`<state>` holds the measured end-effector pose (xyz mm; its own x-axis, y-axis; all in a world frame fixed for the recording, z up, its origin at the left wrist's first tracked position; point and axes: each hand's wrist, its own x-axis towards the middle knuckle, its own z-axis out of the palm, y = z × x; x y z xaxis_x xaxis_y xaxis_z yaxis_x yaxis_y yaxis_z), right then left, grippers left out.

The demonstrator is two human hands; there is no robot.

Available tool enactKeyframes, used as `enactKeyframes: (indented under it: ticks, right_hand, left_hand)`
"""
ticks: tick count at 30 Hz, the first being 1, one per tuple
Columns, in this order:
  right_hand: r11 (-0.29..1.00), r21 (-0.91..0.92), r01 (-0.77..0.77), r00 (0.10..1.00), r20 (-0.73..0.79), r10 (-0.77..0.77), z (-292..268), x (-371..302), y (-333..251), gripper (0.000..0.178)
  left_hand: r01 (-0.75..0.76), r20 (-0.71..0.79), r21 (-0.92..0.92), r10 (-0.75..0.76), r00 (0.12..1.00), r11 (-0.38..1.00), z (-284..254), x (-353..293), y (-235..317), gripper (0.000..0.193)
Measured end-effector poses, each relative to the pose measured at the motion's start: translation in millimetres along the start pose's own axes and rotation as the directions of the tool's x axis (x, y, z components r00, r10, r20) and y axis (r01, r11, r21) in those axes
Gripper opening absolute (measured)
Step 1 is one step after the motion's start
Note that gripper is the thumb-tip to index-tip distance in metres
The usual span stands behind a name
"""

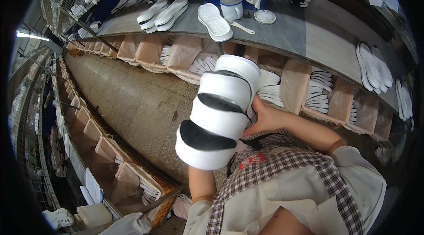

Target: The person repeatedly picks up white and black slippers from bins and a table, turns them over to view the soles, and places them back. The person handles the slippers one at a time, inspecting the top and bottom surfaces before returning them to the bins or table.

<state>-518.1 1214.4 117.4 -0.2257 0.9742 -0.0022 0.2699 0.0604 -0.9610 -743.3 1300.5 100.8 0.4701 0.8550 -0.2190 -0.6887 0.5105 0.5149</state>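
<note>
Head view: we have a stack of white shoe soles [219,115] up in the air, in front of the checked apron [282,153] and well clear of the grey workbench [282,27]. Four rounded, ribbed ends face us, with dark patches between them. Our right hand [259,118] is clamped on the stack's right side, thumb along the edges; the far fingertips are out of sight. The left forearm [202,185] runs up behind the lowest sole, but that hand is hidden, so we can't tell how its fingers stand. We'd call these light, springy foam, hardly fragile, firm enough to take a squeeze. The smooth faces may slide and fan apart, so we'd want a palm on each side, pressing the sidewalls evenly, with support under the bottom sole.
</note>
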Motion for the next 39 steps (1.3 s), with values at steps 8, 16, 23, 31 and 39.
enactKeyframes:
  ticks: [8,16,23,31,39]
  right_hand:
    - [0.994,-0.076,0.081,0.994,-0.064,-0.086,-11.3,8.9,10.0,0.118]
    - [0.986,-0.115,0.119,0.989,-0.078,-0.129,-12.6,12.9,20.9,0.121]
    - [0.993,-0.100,0.062,0.993,-0.090,-0.071,-12.4,9.7,21.6,0.121]
    - [0.998,-0.041,0.038,0.996,-0.074,-0.041,-12.9,11.3,20.3,0.120]
    - [0.995,-0.083,0.063,0.993,-0.098,-0.071,-12.4,11.1,21.4,0.120]
  left_hand:
    - [0.037,-0.058,-0.021,-0.038,0.998,0.999,-11.8,-10.1,-5.9,0.043]
    - [0.060,-0.098,-0.070,-0.066,0.993,0.996,-7.4,-7.1,-16.7,0.043]
    - [0.070,-0.116,-0.081,-0.080,0.990,0.994,-7.8,-6.7,-19.6,0.043]
    - [0.076,-0.115,-0.076,-0.084,0.990,0.994,-9.6,-5.2,-21.1,0.043]
    - [0.084,-0.106,-0.067,-0.091,0.990,0.994,-11.5,-5.8,-21.4,0.043]
